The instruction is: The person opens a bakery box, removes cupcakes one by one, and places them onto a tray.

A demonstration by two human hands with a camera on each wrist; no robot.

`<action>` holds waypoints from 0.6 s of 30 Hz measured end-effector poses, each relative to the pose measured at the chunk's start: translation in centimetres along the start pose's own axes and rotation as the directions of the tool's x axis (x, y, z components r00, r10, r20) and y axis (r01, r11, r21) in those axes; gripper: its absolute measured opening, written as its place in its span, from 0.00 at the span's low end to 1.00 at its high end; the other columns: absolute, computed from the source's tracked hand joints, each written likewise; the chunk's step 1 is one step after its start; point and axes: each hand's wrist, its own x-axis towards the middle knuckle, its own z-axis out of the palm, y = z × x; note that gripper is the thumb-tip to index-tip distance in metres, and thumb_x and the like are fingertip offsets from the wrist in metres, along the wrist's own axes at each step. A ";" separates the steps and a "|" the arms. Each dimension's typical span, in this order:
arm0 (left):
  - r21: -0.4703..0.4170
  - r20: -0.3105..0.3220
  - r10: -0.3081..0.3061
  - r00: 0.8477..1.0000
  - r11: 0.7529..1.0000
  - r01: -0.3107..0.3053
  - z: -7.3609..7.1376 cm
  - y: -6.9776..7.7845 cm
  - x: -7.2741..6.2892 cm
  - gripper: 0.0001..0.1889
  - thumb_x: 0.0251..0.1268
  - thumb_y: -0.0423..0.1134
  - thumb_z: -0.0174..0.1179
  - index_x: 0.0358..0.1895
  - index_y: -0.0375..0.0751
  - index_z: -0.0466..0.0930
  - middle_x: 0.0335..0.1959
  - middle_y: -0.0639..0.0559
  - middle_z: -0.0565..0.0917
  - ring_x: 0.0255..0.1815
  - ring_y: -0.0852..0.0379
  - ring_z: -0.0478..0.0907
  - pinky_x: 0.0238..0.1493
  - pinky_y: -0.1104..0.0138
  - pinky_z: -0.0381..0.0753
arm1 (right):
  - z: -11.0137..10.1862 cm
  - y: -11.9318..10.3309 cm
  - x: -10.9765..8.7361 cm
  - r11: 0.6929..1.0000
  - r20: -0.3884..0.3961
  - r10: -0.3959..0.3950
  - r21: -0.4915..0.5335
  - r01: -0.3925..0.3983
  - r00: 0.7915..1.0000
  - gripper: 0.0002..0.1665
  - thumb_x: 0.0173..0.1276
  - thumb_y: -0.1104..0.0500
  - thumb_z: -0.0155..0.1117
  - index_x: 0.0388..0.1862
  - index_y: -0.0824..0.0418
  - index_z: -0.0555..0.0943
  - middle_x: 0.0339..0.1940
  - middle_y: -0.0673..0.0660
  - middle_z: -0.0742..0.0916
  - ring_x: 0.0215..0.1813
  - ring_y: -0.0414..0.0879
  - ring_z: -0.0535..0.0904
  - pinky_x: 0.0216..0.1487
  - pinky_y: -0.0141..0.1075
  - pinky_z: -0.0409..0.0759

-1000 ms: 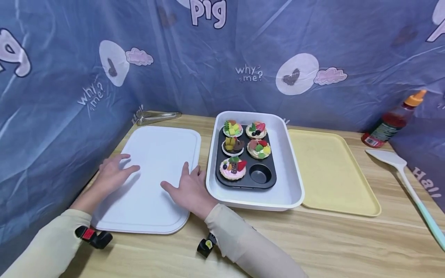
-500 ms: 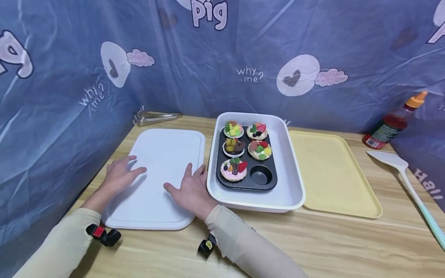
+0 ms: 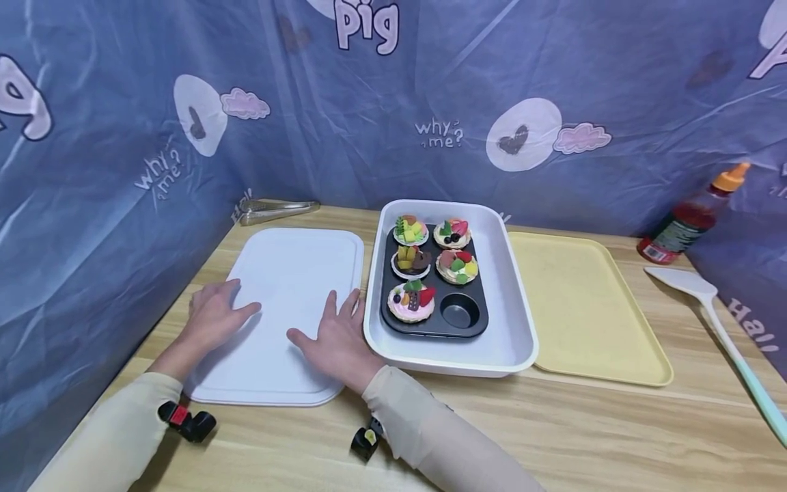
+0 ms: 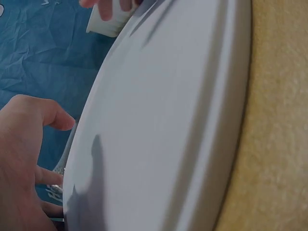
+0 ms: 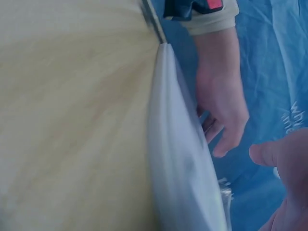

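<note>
A white cutting board (image 3: 295, 301) with rounded corners and a groove round its border lies flat on the table. My left hand (image 3: 212, 318) is at its left edge, fingers spread and thumb held over the surface. At the right edge is my right hand (image 3: 341, 345), its fingers reaching forward between the board and a white deep tray (image 3: 510, 348), its thumb over the board. Neither hand grips anything. In the left wrist view the left fingers (image 4: 53, 115) show beside the board's rim; the right wrist view shows the right thumb (image 5: 264, 154) above the board.
Inside the deep tray sits a black muffin pan (image 3: 424, 325) with several decorated tarts and one bare cup. Rightward lie a yellow tray (image 3: 584, 307), a sauce bottle (image 3: 691, 219) and a white spatula (image 3: 719, 321). Metal tongs (image 3: 279, 210) lie behind the board, before the blue cloth (image 3: 369, 137).
The board has slid right and turned slightly, closer to the deep tray. My left hand has moved right along with it, while the right hand has hardly moved.
</note>
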 end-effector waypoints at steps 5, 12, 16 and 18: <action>0.024 -0.071 0.088 0.994 0.996 -0.086 -0.1 0.9 0.4 0.41 0.66 0.49 0.60 0.71 0.20 0.60 0.68 0.16 0.61 0.71 0.21 0.53 0.71 0.35 0.49 | -1.8 -1.0 -0.6 0.995 -0.009 -0.091 0.032 0.092 0.996 0.59 0.70 0.30 0.55 0.83 0.65 0.47 0.83 0.72 0.41 0.83 0.66 0.30 0.82 0.57 0.44; -0.028 -0.105 0.187 0.977 0.981 -0.191 -0.6 4.9 0.0 0.39 0.65 0.46 0.62 0.71 0.22 0.61 0.71 0.17 0.58 0.73 0.21 0.51 0.72 0.34 0.54 | -6.8 -2.4 -1.1 0.983 -0.081 -0.170 0.058 0.175 0.982 0.59 0.70 0.31 0.57 0.83 0.62 0.46 0.83 0.69 0.41 0.84 0.64 0.36 0.80 0.59 0.52; -0.067 -0.127 0.268 0.955 0.958 -0.278 -0.2 7.5 -0.6 0.37 0.65 0.44 0.63 0.71 0.25 0.64 0.72 0.20 0.60 0.74 0.23 0.55 0.73 0.36 0.56 | -9.9 -2.2 -0.6 0.984 -0.128 -0.177 0.008 0.179 0.976 0.57 0.70 0.32 0.58 0.83 0.62 0.48 0.84 0.68 0.45 0.84 0.64 0.40 0.80 0.59 0.51; -0.095 -0.134 0.304 0.943 0.944 -0.317 0.2 8.6 -1.0 0.35 0.64 0.42 0.63 0.71 0.27 0.65 0.72 0.22 0.62 0.74 0.25 0.57 0.73 0.38 0.58 | -11.4 -1.8 0.0 0.983 -0.157 -0.182 -0.009 0.182 0.971 0.56 0.70 0.34 0.59 0.83 0.61 0.49 0.84 0.68 0.48 0.84 0.63 0.42 0.80 0.59 0.52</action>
